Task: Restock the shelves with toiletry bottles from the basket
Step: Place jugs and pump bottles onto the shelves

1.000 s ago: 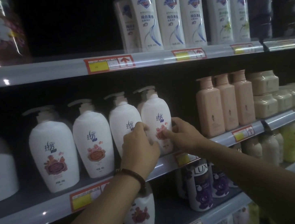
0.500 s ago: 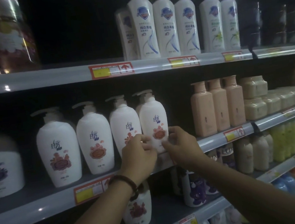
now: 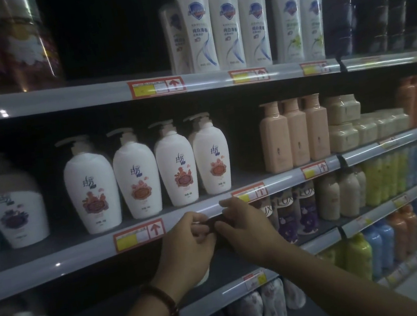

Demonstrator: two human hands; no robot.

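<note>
The left hand [image 3: 187,243], a bead bracelet [image 3: 165,300] on its wrist, and the right hand [image 3: 244,227] meet just below the front edge of the middle shelf [image 3: 82,256]. Both have their fingers half curled, tips almost touching. I cannot tell whether they pinch anything. Just above and behind, four white pump bottles [image 3: 138,178] stand upright in a row on that shelf, untouched. Peach bottles [image 3: 295,135] stand farther right, and tall bottles [image 3: 227,29] line the shelf above.
</note>
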